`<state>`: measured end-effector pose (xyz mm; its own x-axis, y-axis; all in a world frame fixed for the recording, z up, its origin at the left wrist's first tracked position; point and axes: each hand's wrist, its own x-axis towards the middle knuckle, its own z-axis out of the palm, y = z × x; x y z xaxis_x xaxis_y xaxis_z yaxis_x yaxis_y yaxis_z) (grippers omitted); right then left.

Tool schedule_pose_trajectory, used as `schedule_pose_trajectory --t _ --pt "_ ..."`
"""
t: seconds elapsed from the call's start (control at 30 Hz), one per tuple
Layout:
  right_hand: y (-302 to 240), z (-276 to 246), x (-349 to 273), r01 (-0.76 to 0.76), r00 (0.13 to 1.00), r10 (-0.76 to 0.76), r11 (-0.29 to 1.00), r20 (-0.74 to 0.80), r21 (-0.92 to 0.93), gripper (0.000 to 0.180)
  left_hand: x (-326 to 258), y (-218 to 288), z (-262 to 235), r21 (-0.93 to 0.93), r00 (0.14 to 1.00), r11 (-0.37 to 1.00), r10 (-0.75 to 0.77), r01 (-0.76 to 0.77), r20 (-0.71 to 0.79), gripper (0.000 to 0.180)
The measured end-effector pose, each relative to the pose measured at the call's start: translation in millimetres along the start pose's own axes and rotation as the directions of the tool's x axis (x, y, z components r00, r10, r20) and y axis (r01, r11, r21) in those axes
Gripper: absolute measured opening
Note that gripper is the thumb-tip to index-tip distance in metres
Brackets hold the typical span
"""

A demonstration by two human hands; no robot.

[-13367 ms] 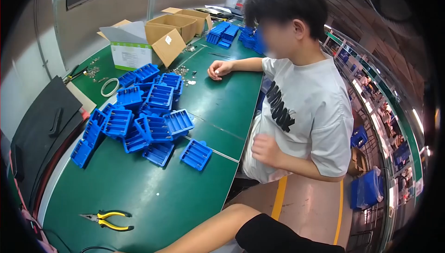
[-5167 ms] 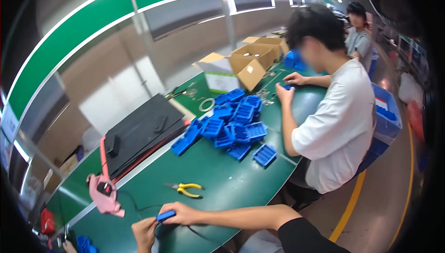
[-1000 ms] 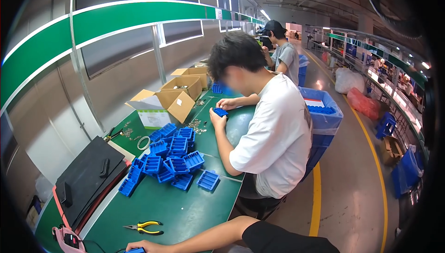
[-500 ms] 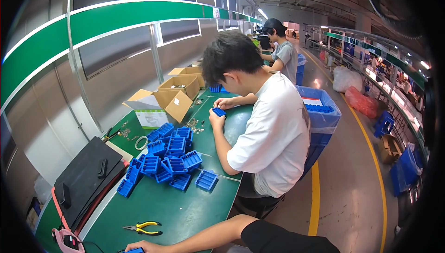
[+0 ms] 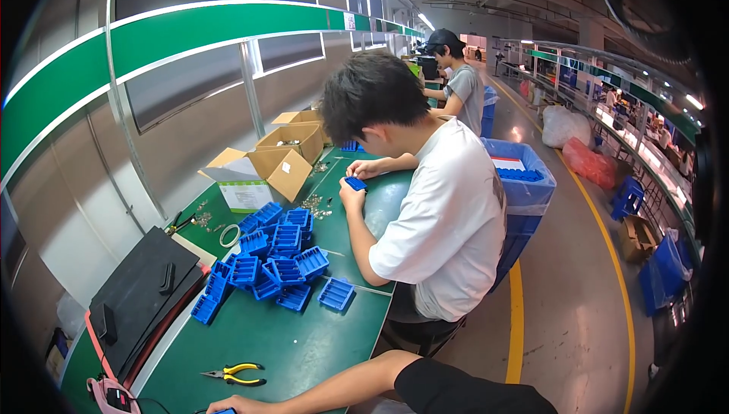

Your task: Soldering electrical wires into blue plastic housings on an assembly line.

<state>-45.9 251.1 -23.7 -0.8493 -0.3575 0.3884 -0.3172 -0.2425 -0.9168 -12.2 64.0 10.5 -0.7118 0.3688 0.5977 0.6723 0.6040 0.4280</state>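
My right forearm stretches from the lower right across the green bench (image 5: 304, 346). My right hand (image 5: 231, 404) sits at the bottom edge, its fingers curled onto a small blue plastic part (image 5: 224, 412) that is mostly cut off by the frame. My left hand is out of view. Yellow-handled pliers (image 5: 234, 373) lie on the bench just beyond my right hand. Farther along is a pile of several blue compartment trays (image 5: 273, 262).
A seated co-worker in a white shirt (image 5: 448, 224) holds a blue part (image 5: 355, 183) over the bench. Open cardboard boxes (image 5: 254, 179) stand behind the trays. A black case (image 5: 144, 292) lies left. A blue bin (image 5: 524, 179) and a yellow floor line (image 5: 516, 323) are in the aisle.
Over the earlier frames my view rose from the bench to look down the line. In the last second the co-worker leaned slightly; my right hand stayed at the lower edge.
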Motion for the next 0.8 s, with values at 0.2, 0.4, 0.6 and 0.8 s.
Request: schedule_pose_trajectory --t 0.2,0.4,0.6,0.8 --pt "-4 8 5 0.026 0.998 -0.026 1.0 0.051 0.007 0.026 -7 -1 -15 0.045 0.997 0.997 -0.071 0.069 0.031 0.024" --pt "8 3 4 0.035 0.996 -0.035 0.999 0.081 0.011 0.027 -2 -4 -23 -0.084 0.991 0.991 -0.101 0.109 0.088 0.021" --pt "9 2 3 -0.04 0.98 0.014 0.991 0.198 0.126 0.03 -5 -11 -31 -0.118 0.96 0.968 -0.196 0.222 0.199 0.02" --pt "8 3 2 -0.082 0.97 0.044 0.986 0.241 0.147 0.029 -4 -13 -35 -0.154 0.928 0.945 -0.237 0.289 0.286 0.016"
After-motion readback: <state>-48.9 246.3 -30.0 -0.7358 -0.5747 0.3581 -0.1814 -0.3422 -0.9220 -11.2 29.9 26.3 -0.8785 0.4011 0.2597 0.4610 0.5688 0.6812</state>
